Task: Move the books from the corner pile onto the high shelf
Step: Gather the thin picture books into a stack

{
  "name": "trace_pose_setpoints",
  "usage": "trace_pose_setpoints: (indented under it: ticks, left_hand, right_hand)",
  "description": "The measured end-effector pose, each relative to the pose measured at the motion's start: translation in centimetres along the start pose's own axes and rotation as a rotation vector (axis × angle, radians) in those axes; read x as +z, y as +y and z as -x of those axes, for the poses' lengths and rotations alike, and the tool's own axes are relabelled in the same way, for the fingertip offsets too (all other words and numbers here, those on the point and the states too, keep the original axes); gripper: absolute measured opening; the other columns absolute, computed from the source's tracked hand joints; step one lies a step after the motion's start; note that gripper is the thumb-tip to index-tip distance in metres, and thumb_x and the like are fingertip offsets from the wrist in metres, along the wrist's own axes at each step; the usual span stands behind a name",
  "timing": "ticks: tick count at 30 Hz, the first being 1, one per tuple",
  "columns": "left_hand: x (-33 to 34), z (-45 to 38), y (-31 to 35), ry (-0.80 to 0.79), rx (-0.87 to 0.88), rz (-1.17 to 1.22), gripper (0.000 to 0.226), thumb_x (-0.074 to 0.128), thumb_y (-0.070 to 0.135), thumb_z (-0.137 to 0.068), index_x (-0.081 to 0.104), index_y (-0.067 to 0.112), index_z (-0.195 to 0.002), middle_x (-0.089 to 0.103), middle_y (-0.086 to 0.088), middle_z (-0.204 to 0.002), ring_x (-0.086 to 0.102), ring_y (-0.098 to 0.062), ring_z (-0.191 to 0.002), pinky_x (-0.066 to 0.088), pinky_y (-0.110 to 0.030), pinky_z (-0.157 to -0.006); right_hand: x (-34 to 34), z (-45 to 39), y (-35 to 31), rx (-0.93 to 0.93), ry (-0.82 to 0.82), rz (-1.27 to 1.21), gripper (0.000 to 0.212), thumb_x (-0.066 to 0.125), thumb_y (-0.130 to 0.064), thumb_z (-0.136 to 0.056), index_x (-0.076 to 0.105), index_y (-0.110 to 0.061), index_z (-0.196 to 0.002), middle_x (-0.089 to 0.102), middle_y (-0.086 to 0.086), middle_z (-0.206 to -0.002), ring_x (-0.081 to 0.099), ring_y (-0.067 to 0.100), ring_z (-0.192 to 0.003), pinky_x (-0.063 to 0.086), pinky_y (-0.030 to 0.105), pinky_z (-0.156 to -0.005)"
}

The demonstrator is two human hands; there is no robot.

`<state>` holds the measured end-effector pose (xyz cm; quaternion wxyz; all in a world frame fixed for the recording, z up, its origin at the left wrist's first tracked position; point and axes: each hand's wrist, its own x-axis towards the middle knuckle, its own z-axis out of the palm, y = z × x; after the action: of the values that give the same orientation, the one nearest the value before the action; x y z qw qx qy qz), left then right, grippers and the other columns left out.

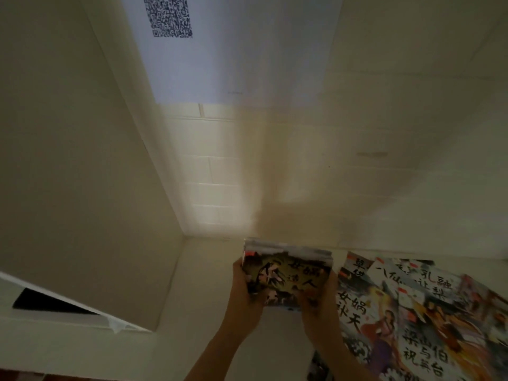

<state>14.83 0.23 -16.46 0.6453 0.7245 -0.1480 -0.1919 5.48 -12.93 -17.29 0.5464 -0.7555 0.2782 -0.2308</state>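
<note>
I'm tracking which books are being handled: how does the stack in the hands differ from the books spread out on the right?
The held stack is squared up, several books thick; the spread books lie loose and overlapping. The left hand and right hand grip the stack's sides, while nothing touches the spread books. The stack sits nearer the corner. Both show colourful illustrated covers with Chinese titles.

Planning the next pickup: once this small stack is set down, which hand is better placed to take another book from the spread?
Right hand: the spread of colourful illustrated books lies directly beside it, while the left hand is farther.
</note>
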Motion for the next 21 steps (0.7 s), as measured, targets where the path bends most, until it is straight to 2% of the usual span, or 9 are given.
trace_pose_setpoints:
  ticks: [2,4,7,10,11,13,15,18,21]
  left_hand:
    - [-0.2,-0.7,0.5,-0.016,-0.064,-0.073,0.06,0.061,-0.009,-0.084,0.037,0.026,-0.127,0.054,0.001,-0.121,0.058,-0.015,-0.113,0.054,-0.023,-0.083]
    - [-0.4,-1.5,0.8,0.023,-0.13,-0.21,0.062,0.068,0.002,-0.083,0.04,0.021,-0.135,0.056,0.001,-0.122,0.057,-0.018,-0.113,0.051,-0.026,-0.088]
    - [-0.6,-1.6,0.7,0.046,-0.257,-0.425,0.06,0.077,0.013,-0.078,0.048,0.009,-0.13,0.059,-0.007,-0.119,0.058,-0.025,-0.109,0.045,-0.025,-0.084]
    - [-0.4,-0.8,0.2,0.024,-0.344,-0.567,0.067,0.078,0.01,-0.074,0.047,0.003,-0.133,0.054,-0.018,-0.124,0.054,-0.03,-0.109,0.048,-0.031,-0.087]
    - [0.0,-0.5,0.1,0.062,-0.334,-0.603,0.07,0.075,0.006,-0.075,0.043,0.004,-0.137,0.046,-0.02,-0.128,0.049,-0.031,-0.111,0.047,-0.033,-0.089]
    - [1.7,0.0,0.7,0.144,-0.204,-0.652,0.068,0.066,-0.003,-0.078,0.039,0.006,-0.14,0.036,-0.019,-0.132,0.039,-0.032,-0.116,0.042,-0.035,-0.093]
    - [5.0,0.2,1.7,0.044,-0.042,-0.661,0.057,0.064,-0.002,-0.08,0.048,0.008,-0.134,0.044,-0.016,-0.132,0.041,-0.031,-0.121,0.038,-0.034,-0.099]
    - [11.1,1.2,2.9,-0.255,0.034,-0.637,0.046,0.06,0.016,-0.09,0.046,0.013,-0.134,0.047,-0.005,-0.132,0.043,-0.021,-0.125,0.031,-0.021,-0.101]
    - [16.1,1.9,2.0,-0.427,0.008,-0.798,0.071,0.054,0.043,-0.092,0.023,0.013,-0.148,0.035,-0.008,-0.146,0.033,-0.024,-0.135,0.023,-0.031,-0.112]
  right_hand:
    - [-0.5,-0.8,0.1,0.095,-0.036,0.049,0.076,0.065,-0.013,-0.089,0.023,-0.036,-0.148,0.052,-0.009,-0.129,0.057,0.011,-0.111,0.054,0.026,-0.088]
    - [-0.7,-1.3,0.2,0.228,-0.084,0.138,0.067,0.067,-0.019,-0.089,0.033,-0.019,-0.147,0.059,0.002,-0.12,0.06,0.019,-0.101,0.054,0.026,-0.082]
    - [-0.5,-0.6,0.3,0.366,-0.125,0.249,0.046,0.072,-0.024,-0.084,0.056,-0.008,-0.125,0.067,0.005,-0.101,0.063,0.017,-0.086,0.051,0.012,-0.067]
    - [-0.9,0.5,-0.3,0.423,-0.195,0.314,0.026,0.07,-0.028,-0.087,0.06,-0.006,-0.097,0.058,-0.001,-0.078,0.054,0.007,-0.067,0.046,0.01,-0.055]
    - [-1.3,0.9,-0.6,0.426,-0.211,0.347,0.02,0.064,-0.029,-0.091,0.059,-0.01,-0.095,0.056,-0.002,-0.078,0.052,0.007,-0.067,0.049,0.013,-0.061]
    - [-2.7,1.4,-0.7,0.412,-0.171,0.408,0.028,0.059,-0.033,-0.094,0.062,-0.017,-0.116,0.062,0.001,-0.106,0.06,0.014,-0.094,0.05,0.025,-0.091]
    - [-5.3,2.0,-0.8,0.391,-0.031,0.385,0.037,0.062,-0.029,-0.093,0.059,-0.016,-0.127,0.059,0.002,-0.125,0.057,0.017,-0.111,0.047,0.028,-0.098]
    - [-11.1,3.1,-0.5,0.425,0.098,0.367,0.023,0.062,-0.023,-0.092,0.063,-0.023,-0.115,0.065,0.0,-0.117,0.063,0.01,-0.096,0.053,0.03,-0.09]
    - [-17.9,4.9,1.1,0.455,0.185,0.509,0.025,0.061,-0.021,-0.092,0.06,-0.024,-0.117,0.06,-0.001,-0.125,0.057,0.016,-0.111,0.046,0.028,-0.097]
